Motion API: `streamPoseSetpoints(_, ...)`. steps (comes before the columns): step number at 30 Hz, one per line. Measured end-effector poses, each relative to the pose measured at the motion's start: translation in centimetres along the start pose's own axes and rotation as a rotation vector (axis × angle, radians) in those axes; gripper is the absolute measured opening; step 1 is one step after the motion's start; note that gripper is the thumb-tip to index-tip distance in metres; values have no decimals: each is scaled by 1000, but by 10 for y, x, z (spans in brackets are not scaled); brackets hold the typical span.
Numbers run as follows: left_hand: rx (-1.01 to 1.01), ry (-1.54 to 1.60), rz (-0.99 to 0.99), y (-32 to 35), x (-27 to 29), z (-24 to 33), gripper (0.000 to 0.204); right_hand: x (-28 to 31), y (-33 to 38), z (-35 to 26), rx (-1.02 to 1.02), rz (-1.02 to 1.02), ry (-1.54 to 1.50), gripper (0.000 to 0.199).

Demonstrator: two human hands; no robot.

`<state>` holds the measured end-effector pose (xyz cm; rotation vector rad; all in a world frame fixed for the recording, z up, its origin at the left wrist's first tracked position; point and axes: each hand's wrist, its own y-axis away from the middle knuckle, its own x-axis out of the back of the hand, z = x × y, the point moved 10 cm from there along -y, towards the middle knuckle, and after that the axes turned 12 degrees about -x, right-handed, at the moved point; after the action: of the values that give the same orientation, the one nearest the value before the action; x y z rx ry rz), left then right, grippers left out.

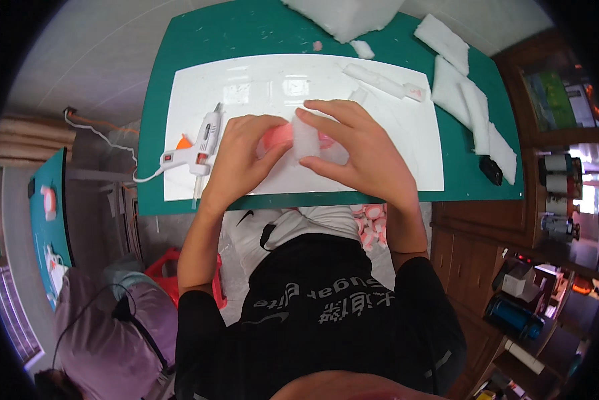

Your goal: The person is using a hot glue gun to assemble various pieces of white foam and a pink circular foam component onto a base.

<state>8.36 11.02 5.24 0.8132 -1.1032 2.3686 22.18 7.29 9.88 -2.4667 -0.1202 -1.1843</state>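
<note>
Over the white board (246, 83), my two hands close in on one small work piece from either side. It has a pink part (277, 137) on the left and a white foam strip (306, 137) standing across its middle. My left hand (246, 153) curls round the pink part, thumb and fingers against it. My right hand (369, 143) pinches the white foam strip between thumb and fingertips, and some pink shows behind its palm. A white glue gun (206, 137) lies on the board to the left, its cord running off left.
White foam strips (379, 80) lie far right on the board; larger foam pieces (456, 87) and a black object (491, 170) rest on the green table (219, 33). A big white foam bundle (349, 17) is at the back. Pink-and-white pieces (373, 223) sit below. Another person (113, 327) is lower left.
</note>
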Motion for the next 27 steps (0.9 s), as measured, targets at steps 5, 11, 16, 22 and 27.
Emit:
streamPoseSetpoints(5,34,-7,-67,-2,-4,1,35,-4,2,7,-17,7,-1,55)
streamPoseSetpoints(11,59,-9,-54,-3,-5,0,32,-6,5,10,-10,0,3,55)
streamPoseSetpoints(16,57,-11,-60,-5,-5,2,32,-5,5,12,-10,-13,-14,55)
streamPoseSetpoints(22,62,11,-68,-7,-6,3,31,-6,5,15,-16,-6,-6,55)
streamPoseSetpoints(27,66,5,-80,-6,-7,2,31,-6,6,14,-1,-6,-13,57)
